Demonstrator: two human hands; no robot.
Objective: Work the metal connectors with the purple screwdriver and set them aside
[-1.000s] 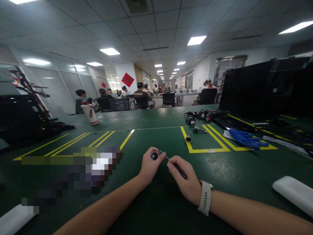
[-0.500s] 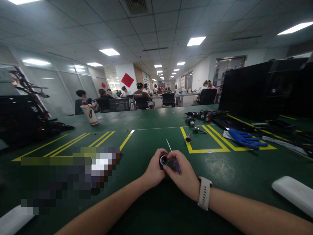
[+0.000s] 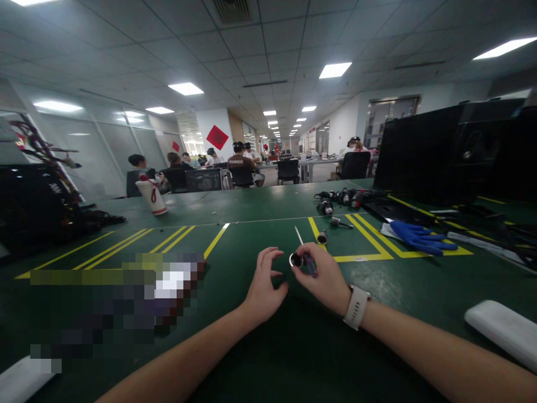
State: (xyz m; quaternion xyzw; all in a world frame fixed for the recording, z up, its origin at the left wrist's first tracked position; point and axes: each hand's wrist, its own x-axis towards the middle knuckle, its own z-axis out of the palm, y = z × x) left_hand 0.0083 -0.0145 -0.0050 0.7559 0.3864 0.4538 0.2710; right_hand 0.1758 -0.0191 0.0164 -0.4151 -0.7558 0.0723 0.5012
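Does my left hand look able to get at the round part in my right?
Likely yes: the left hand is open, facing the round part, with nothing visible between them, though the right hand holds it.

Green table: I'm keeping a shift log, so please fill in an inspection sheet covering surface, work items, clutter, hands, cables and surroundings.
Surface: green table marked with yellow tape; pale patch toward the right.
Work items: screwdriver and hollow round part, both in the right hand.
Clutter: blue glove, white cup, loose metal parts.
Hands: left hand open, holding nothing; right fingers closed.
Cables: dark tangle at left; cannot tell whether cables.
Surroundings: seated people beyond; red diamond sign.
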